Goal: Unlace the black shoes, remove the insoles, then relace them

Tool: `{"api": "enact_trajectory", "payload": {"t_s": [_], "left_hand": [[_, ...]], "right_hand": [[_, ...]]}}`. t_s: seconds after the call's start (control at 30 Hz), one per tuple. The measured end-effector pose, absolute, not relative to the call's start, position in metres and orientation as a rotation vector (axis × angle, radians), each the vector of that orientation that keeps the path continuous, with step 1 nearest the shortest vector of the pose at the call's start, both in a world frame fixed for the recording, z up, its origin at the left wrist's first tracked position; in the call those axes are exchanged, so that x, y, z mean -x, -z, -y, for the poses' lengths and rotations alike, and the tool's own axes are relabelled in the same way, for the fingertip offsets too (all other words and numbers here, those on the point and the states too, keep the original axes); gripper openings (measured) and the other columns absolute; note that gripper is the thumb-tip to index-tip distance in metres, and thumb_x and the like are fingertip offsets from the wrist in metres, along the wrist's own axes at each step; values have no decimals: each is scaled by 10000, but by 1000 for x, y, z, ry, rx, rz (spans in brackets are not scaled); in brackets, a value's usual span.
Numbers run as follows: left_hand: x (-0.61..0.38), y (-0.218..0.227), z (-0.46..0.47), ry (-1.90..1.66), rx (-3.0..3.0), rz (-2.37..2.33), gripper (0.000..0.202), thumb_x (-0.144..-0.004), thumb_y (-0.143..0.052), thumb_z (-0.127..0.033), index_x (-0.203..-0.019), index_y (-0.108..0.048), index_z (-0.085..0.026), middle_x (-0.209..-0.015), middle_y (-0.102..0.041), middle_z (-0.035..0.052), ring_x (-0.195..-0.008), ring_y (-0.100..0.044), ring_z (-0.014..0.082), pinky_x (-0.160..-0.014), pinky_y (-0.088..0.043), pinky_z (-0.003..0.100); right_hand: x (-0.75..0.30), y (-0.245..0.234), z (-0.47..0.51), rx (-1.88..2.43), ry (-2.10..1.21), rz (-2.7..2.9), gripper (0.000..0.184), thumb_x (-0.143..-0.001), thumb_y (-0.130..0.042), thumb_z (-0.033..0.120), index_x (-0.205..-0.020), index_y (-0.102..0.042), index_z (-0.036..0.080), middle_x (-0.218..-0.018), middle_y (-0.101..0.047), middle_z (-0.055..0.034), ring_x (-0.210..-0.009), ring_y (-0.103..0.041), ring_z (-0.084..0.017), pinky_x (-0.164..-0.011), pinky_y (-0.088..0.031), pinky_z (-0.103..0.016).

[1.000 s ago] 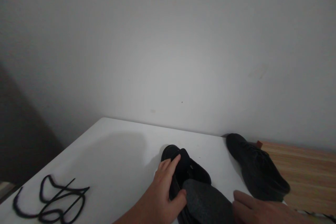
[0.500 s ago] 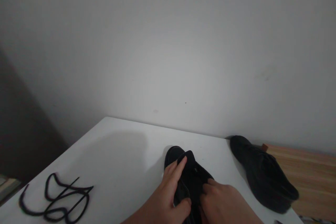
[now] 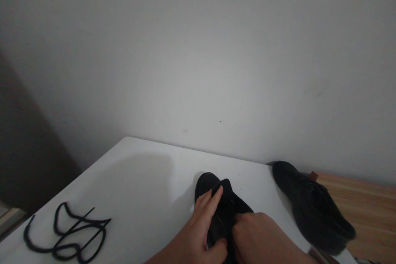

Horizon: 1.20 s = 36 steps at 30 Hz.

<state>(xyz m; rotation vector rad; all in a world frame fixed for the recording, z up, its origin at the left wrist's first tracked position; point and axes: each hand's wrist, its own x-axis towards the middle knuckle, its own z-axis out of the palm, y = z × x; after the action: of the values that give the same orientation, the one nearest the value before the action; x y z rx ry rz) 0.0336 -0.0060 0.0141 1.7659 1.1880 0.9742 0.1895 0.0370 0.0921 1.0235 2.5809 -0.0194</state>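
A black shoe (image 3: pixel 208 181) without a lace in sight lies on the white table, toe toward the wall. My left hand (image 3: pixel 207 222) grips it from the left, fingers against its raised tongue (image 3: pixel 227 187) and thumb lower down near the opening. Closed and curled, my right hand (image 3: pixel 255 233) presses in at the opening's right side. Its fingertips are hidden, so what they pinch, if anything, cannot be made out. Off to the left, a dark shoelace (image 3: pixel 74 231) rests in loose loops.
A second black shoe (image 3: pixel 309 206) stands at the table's right edge, beside a wooden board (image 3: pixel 365 214). Behind the white table (image 3: pixel 148 173) rises a pale wall (image 3: pixel 198 70). Something thin and blurred (image 3: pixel 321 255) shows by my right wrist.
My right hand has shifted slightly left and up, its fingers now deeper in the shoe's opening. My left hand keeps its place on the tongue. The view has moved a little.
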Motion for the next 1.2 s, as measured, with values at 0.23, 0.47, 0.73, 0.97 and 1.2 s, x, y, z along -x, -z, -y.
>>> {"api": "enact_trajectory", "payload": {"t_s": [0.23,0.47,0.73,0.97,1.2], "left_hand": [[-33,-17,5,-996,-1790,-1134,963,-675,-519,-2,-1544,-182,-244,-1611,-220,72,-1488,-119,305,-1197,-121,550],[-34,10,-2,-970,-1791,-1090,1016,-652,-544,-21,-1550,-139,-272,-1625,-171,56,-1488,-63,339,-1185,-79,585],[-34,27,-6,-989,-1832,-1032,1055,-639,-547,-34,-1550,-93,-314,-1632,-135,39,-1482,-41,371,-1163,-117,622],[-32,18,-4,-1000,-1863,-995,1045,-639,-545,-38,-1551,-105,-300,-1628,-153,53,-1482,-68,365,-1157,-113,623],[-29,16,-4,-999,-1871,-1000,1033,-641,-522,-30,-1550,-113,-304,-1628,-158,40,-1487,-75,341,-1160,-96,613]], "right_hand": [[-174,-70,-43,-1226,131,-2643,335,-796,-498,-41,-960,-753,100,-988,-742,-165,-909,-722,-283,-786,-565,-332],[-178,-65,-42,-1226,184,-2595,344,-807,-505,-30,-1027,-739,93,-1073,-717,-191,-1015,-689,-278,-864,-544,-310],[-182,-56,-42,-1232,222,-2533,426,-789,-421,-71,-1044,-730,76,-1066,-716,-205,-905,-724,-291,-791,-575,-338],[-196,-23,-60,-1239,287,-2826,414,-774,-443,-72,-1037,-721,87,-956,-753,-146,-857,-730,-216,-818,-551,-256],[-204,-61,-56,-1109,442,-2712,414,-761,-482,-83,-1069,-705,82,-990,-734,-153,-901,-712,-232,-861,-542,-297]]}}
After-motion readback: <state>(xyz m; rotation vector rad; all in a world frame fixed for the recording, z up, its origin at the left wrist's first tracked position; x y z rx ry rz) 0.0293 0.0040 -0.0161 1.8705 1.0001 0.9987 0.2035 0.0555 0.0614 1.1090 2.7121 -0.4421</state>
